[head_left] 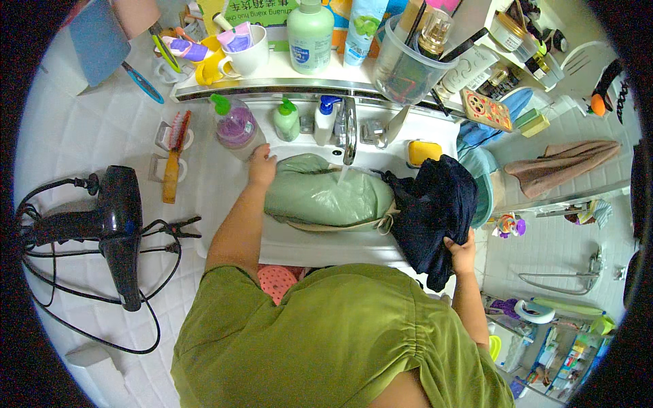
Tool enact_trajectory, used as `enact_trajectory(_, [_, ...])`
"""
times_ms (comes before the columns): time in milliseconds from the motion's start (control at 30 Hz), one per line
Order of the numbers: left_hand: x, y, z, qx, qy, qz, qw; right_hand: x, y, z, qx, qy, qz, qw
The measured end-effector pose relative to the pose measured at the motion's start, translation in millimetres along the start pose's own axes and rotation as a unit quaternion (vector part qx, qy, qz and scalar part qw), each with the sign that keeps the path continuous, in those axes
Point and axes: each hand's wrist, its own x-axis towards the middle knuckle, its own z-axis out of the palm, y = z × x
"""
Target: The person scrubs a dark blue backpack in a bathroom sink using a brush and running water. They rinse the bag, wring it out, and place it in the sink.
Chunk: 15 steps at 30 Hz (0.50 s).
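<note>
My left hand (262, 164) is at the lower part of a clear bottle with a green cap and purple contents (236, 128), its fingers closed against it and partly hidden. My right hand (462, 252) grips the edge of a dark navy cloth garment (432, 214), which hangs over the right side of the white sink (320, 253). A pale green, wet, shiny fabric piece (326, 194) lies bulging in the basin. Its drawstring-like edge touches the dark garment. A thin stream of water runs onto it from the chrome faucet (349, 132).
Behind the faucet stand a green pump bottle (288, 121) and a white bottle with a blue pump (327, 121). A yellow soap box (424, 152) sits at the sink's right corner. The shelf (272, 87) above is crowded. A black hair dryer (119, 231) with looping cords hangs at left.
</note>
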Motion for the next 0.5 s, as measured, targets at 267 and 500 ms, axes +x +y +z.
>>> enact_trajectory(267, [37,-29,-30,-0.003,-0.013,0.024,1.0,1,4,-2,-0.013,-0.007,-0.004,1.0])
enact_trajectory(500, [2,-1,-21,0.011,-0.07,-0.009,0.997,-1,-1,0,-0.062,0.016,-0.029,0.998])
